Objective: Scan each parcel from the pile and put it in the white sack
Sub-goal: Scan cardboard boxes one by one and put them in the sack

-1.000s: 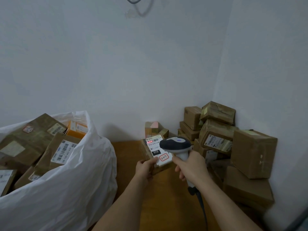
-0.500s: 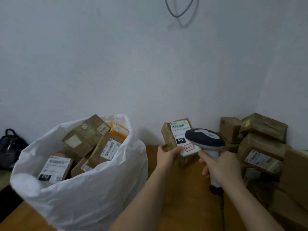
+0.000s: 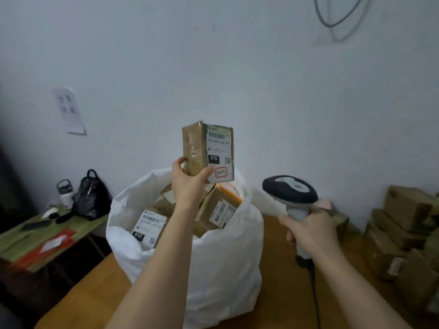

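Note:
My left hand (image 3: 188, 184) grips a small brown parcel (image 3: 206, 150) by its lower edge, upright, with its white label facing me. It hangs above the open mouth of the white sack (image 3: 221, 269), which stands on the wooden table and holds several labelled parcels. My right hand (image 3: 308, 231) holds the handle of a grey and black barcode scanner (image 3: 289, 189), to the right of the sack and apart from the parcel. The pile of brown parcels (image 3: 403, 224) sits at the right edge against the wall.
The wooden table (image 3: 280, 293) carries the sack and pile. A lower green table (image 3: 21, 238) at the left holds a black bag (image 3: 91, 198), a white bottle (image 3: 65, 192) and red papers. A scanner cable (image 3: 313, 295) runs down over the table. A paper sheet hangs on the wall.
My left hand has lifted the parcel up and left, away from the scanner, to above the sack's mouth. The view has swung left; the pile now sits at the right edge.

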